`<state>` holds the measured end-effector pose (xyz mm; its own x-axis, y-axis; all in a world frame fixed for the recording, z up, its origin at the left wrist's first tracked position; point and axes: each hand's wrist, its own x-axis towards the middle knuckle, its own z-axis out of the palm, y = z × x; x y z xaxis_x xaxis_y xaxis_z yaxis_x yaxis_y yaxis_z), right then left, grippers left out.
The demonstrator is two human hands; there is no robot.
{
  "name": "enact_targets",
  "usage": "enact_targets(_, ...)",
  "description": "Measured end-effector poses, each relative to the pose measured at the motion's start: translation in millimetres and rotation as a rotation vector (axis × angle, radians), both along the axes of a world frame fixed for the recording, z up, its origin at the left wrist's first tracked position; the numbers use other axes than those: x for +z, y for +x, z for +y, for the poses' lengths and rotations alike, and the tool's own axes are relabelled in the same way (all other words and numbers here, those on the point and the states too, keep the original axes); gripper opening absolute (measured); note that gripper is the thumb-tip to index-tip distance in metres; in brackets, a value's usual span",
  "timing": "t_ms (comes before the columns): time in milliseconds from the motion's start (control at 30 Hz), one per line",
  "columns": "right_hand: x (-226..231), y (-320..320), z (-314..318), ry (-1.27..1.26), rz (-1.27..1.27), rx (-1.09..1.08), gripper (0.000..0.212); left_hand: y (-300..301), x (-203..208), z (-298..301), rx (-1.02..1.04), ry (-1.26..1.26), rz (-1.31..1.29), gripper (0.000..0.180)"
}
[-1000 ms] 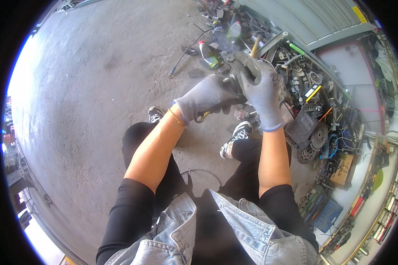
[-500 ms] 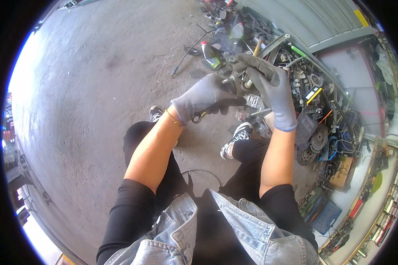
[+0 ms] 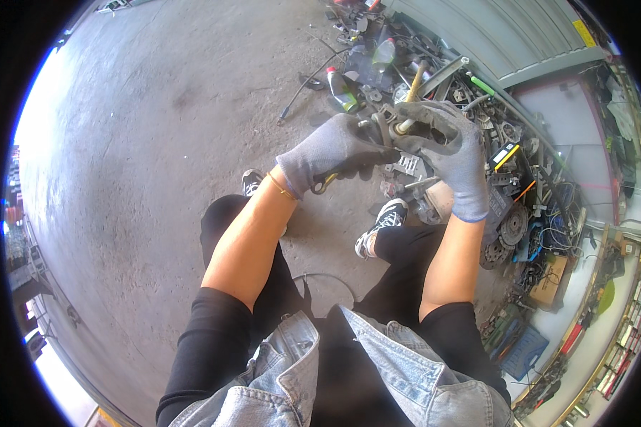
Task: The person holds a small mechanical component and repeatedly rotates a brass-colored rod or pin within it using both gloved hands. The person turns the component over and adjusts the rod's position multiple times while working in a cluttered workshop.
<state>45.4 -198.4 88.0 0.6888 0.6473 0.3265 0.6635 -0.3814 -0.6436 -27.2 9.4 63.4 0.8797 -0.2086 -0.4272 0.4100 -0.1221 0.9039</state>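
Observation:
My left hand (image 3: 331, 149), in a grey glove with a dark palm, is closed round a small greyish metal part (image 3: 386, 128). A short pale cylinder (image 3: 404, 127) sticks out of that part on its right side. Below the left palm hangs a dark, yellow-edged loop (image 3: 324, 183), perhaps a tool handle; the rest of it is hidden by the glove. My right hand (image 3: 454, 153), gloved alike, curls at the right side of the part. Its thumb and fingers bend round the pale cylinder, with a gap showing inside the curl, and the tips touch the part.
A heap of scrap parts (image 3: 509, 132) lies beyond and right of my hands, against a grey metal panel (image 3: 506, 35). In it are a green-labelled bottle (image 3: 342, 90), a yellow-handled hammer (image 3: 416, 80) and round discs (image 3: 513, 224). Concrete floor (image 3: 157, 142) stretches left; my shoes (image 3: 382, 226) stand below.
My right hand has shifted a little to the right and its fingers have curled wider, so the pale cylinder shows more. The left hand has hardly moved.

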Motion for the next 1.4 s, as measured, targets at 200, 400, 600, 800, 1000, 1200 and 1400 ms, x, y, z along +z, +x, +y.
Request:
enact_targets(200,-0.9,-7.0,5.1,0.011,-0.132,-0.122,0.036,0.7,1.6,-0.3,0.051,-0.086,-0.025,0.028)
enact_targets(400,-5.4,-13.2,15.7,-0.113,-0.533,-0.146,0.026,8.9,-9.9,-3.3,0.112,-0.081,-0.015,0.024)
enact_targets(600,-7.3,-18.1,25.0,-0.086,-0.475,-0.117,0.03,11.2,-20.6,-3.3,0.067,-0.083,0.006,0.028)
enact_targets(800,2.8,-12.5,6.1,0.098,0.202,0.065,0.043,7.5,-9.1,-7.2,0.059,-0.016,-0.018,0.027)
enact_targets(1000,7.8,-5.8,-11.8,0.067,0.399,-0.027,0.057,6.1,-6.0,-7.9,-0.032,-0.026,-0.017,0.028)
enact_targets(1200,5.4,-2.0,-10.0,-0.022,0.168,-0.025,0.059,5.4,-8.1,-7.8,-0.045,-0.023,-0.036,0.029)
enact_targets(1400,0.4,-1.1,-15.9,0.077,0.436,0.05,0.056,4.1,-8.5,-8.0,-0.128,-0.018,-0.072,0.029)
